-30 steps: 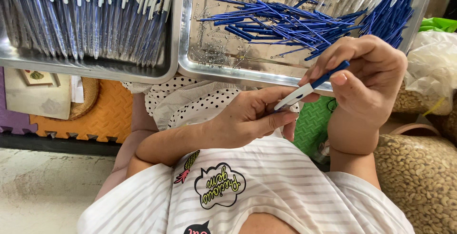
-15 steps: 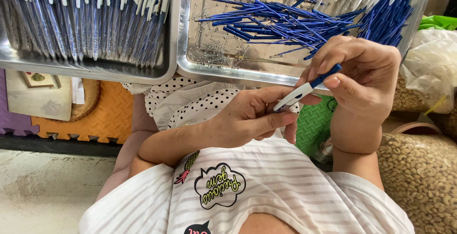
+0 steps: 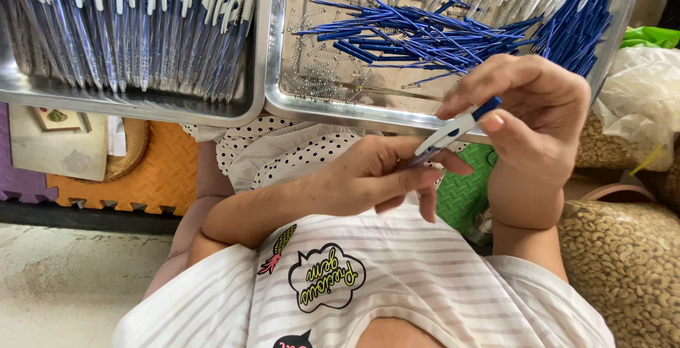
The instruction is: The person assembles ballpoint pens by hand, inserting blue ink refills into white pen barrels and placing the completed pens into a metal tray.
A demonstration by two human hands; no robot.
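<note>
Below the steel trays, over my lap, I see a white pen (image 3: pixel 453 133) with a blue end. Its long axis slants, blue end up-right, tip down-left. My right hand (image 3: pixel 528 118) pinches the upper part; my left hand (image 3: pixel 382 174) curls closed around the tip.

Soft, even daylight fills the frame, bright and without hard shadows. Glare washes over the metal tray (image 3: pixel 312 111) floor at upper centre. Focus is sharp in the middle; the upper corners bend slightly and the white bag (image 3: pixel 641 104) at right looks overexposed.
</note>
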